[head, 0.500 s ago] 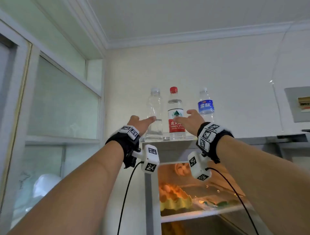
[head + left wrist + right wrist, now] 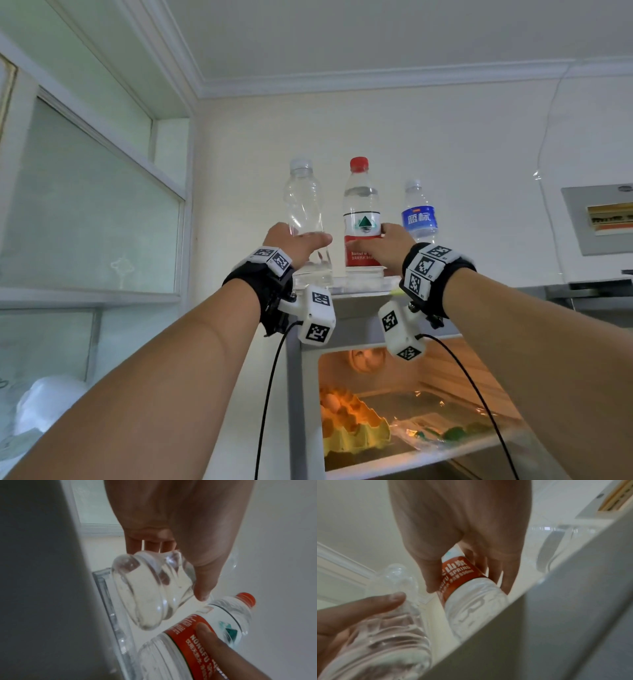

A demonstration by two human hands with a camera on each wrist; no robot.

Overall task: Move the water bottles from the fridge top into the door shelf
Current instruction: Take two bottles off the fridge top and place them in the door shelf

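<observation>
- The fridge [image 2: 346, 308], door open, is filling the lower middle of the frame.
- Three bottles are standing on its top, centre frame.
- The left hand [image 2: 294, 243] is wrapping its fingers round the clear bottle [image 2: 305, 209]; the right hand [image 2: 383, 246] is gripping the red-capped bottle [image 2: 361, 205], labelled "NONGFU SPRING".
- The blue-label bottle [image 2: 418, 212] is waiting untouched.
- Pickup step; next, lifting both and lowering them to the door shelf, which is out of view.

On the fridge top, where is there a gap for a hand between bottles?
Crowded: the clear bottle and red-label bottle stand close, with the left hand and right hand gripping them. A wider gap separates the red-label bottle from the blue-label bottle.
</observation>
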